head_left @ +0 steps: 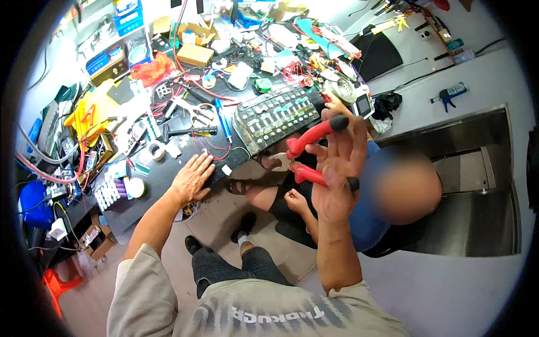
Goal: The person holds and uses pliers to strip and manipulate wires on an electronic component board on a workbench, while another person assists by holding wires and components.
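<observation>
My left hand [192,177] rests palm down on the black desk [132,216], fingers stretched out, near thin red wires and a small white square piece [227,169]. In my right hand [335,180], raised palm up at the right of the desk, are red pliers [309,136] with black grip ends, their handles spread apart and their head partly visible. Behind them on the desk's edge lies a long dark battery-like pack [275,118] with rows of terminals. Near it are a blue pen-like tool [223,121] and a white roll of tape [156,150].
A co-worker in blue [365,236] sits close on my right, one hand [334,104] at the pack, the other [297,202] lower. Tools, wires, boxes and bins crowd the desk. An orange stool [56,289] stands lower left; a metal-lined recess [494,213] is at the right.
</observation>
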`<state>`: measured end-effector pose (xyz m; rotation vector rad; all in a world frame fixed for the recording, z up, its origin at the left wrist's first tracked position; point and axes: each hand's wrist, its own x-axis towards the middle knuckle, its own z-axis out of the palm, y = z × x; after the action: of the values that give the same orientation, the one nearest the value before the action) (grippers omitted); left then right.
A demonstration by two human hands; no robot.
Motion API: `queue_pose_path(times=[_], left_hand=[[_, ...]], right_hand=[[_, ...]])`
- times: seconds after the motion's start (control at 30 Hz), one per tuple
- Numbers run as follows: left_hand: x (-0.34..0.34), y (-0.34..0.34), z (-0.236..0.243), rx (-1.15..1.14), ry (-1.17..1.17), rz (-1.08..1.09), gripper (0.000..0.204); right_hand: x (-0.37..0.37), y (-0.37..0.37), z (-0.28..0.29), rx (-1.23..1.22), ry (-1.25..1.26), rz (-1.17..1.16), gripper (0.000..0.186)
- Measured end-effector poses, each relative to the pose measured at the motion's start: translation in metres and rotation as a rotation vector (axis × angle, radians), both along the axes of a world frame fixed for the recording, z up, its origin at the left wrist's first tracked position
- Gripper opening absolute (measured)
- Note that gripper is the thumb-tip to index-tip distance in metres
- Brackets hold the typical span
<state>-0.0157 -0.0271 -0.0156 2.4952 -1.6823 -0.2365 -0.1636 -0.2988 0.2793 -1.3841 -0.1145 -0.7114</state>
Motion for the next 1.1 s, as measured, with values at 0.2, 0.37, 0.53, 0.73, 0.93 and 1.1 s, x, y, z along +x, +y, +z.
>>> queue_pose_path(times=[0.2, 0.37, 0.53, 0.73, 0.93, 1.1], left_hand=[[-0.004, -0.012, 0.003, 0.114, 0.004, 0.042, 0.102], [-0.003, -0.011, -0.001, 0.119, -0.014, 0.037, 0.104], [-0.001, -0.011, -0.006, 0.101, -0.007, 0.037, 0.106], [0.003, -0.013, -0.003, 0.078, 0.045, 0.043, 0.109], [0.003, -0.012, -0.01, 0.063, 0.013, 0.043, 0.108], [0.004, -0.013, -0.005, 0.096, 0.031, 0.044, 0.11]], right_hand=[[0.081, -0.05, -0.035, 0.132, -0.02, 0.139, 0.085], [0.145, -0.068, -0.074, 0.175, -0.044, 0.183, 0.081], [0.189, -0.085, -0.118, 0.01, -0.023, 0.244, 0.082], [0.202, -0.095, -0.151, -0.062, 0.046, 0.278, 0.083], [0.205, -0.098, -0.167, -0.067, 0.047, 0.275, 0.083], [0.207, -0.095, -0.17, -0.071, 0.029, 0.242, 0.077]])
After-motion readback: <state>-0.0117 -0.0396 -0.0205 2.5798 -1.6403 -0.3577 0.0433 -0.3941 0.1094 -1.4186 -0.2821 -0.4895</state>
